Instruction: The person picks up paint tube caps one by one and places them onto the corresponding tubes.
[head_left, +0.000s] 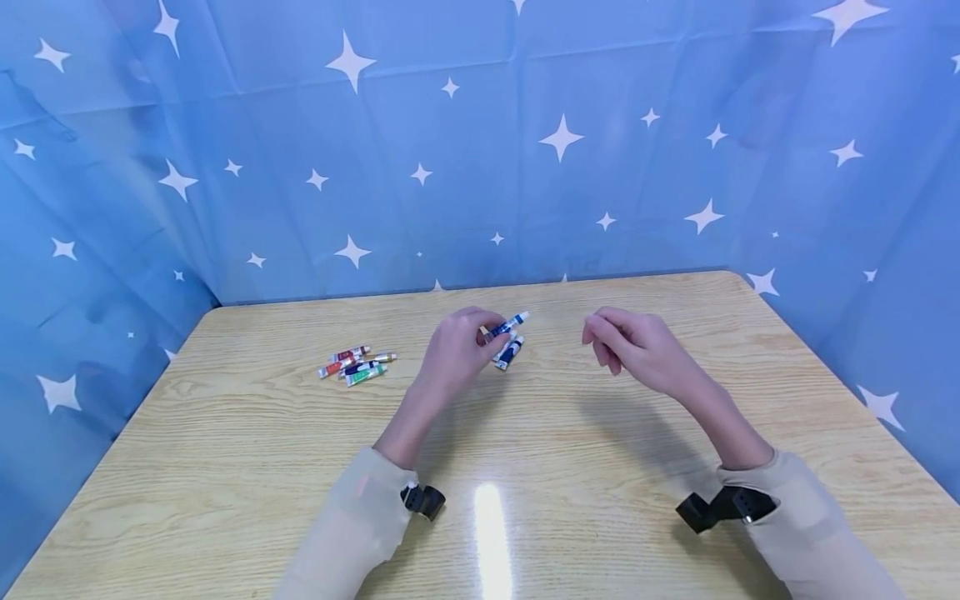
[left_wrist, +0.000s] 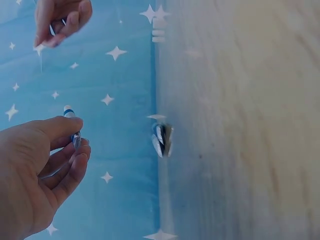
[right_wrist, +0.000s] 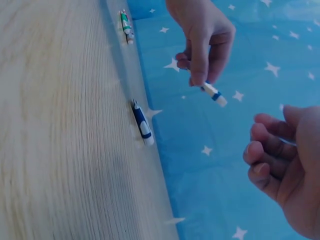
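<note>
My left hand (head_left: 459,346) pinches a blue paint tube (head_left: 513,323) between thumb and fingers, held above the table. Its white cap with a blue band points away from the hand, plain in the right wrist view on the held tube (right_wrist: 214,94). Just below lie dark blue paint tubes (head_left: 510,353) on the table, partly overlapped by the held one in the head view. To the right, my right hand (head_left: 633,343) hovers over the table, fingers loosely curled with nothing seen in them; the right wrist view shows this hand (right_wrist: 287,165) palm side on.
On the left of the wooden table (head_left: 247,433) is a small pile of paint tubes (head_left: 356,364), with red, orange, dark blue, gold and green among them. A blue curtain with white stars (head_left: 480,208) hangs behind the table's far edge.
</note>
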